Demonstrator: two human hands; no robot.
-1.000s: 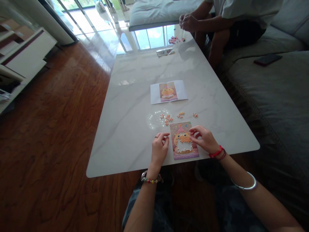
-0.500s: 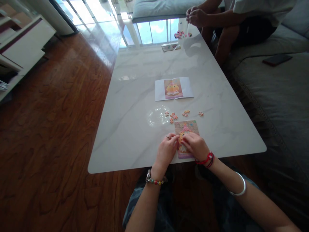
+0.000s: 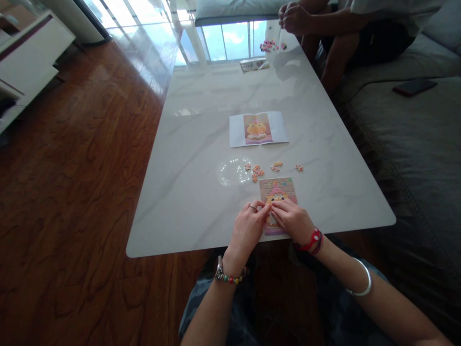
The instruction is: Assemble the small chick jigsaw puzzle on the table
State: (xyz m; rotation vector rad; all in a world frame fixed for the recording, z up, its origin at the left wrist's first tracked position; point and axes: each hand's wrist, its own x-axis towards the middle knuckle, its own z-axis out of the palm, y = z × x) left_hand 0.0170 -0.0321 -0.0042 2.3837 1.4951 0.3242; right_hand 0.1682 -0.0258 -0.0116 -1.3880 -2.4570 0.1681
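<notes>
A small jigsaw puzzle (image 3: pixel 278 184) with a brick pattern, a pink hat and a yellow animal lies at the table's near edge. Above its left side, my left hand (image 3: pixel 248 225) has its thumb and fingers pinched together. My right hand (image 3: pixel 293 220) bends over the middle of the puzzle, fingers closed, their tips meeting those of the left. Whatever is between the fingertips is too small and covered to make out. Just beyond the puzzle are several loose orange-pink puzzle pieces (image 3: pixel 257 171), with one single piece (image 3: pixel 299 167) farther right.
A folded sheet (image 3: pixel 277 127) with the animal picture lies on the white marbled table (image 3: pixel 187 192). Farther back are a clear packet (image 3: pixel 254 64) and colourful pieces (image 3: pixel 268 46), near another person's hands (image 3: pixel 296 19). A phone (image 3: pixel 415 87) rests on the sofa at right.
My left fingertips have come closer to the right ones over the puzzle, and my right hand has shifted slightly, baring more of the animal's eyes. The view has tilted a little.
</notes>
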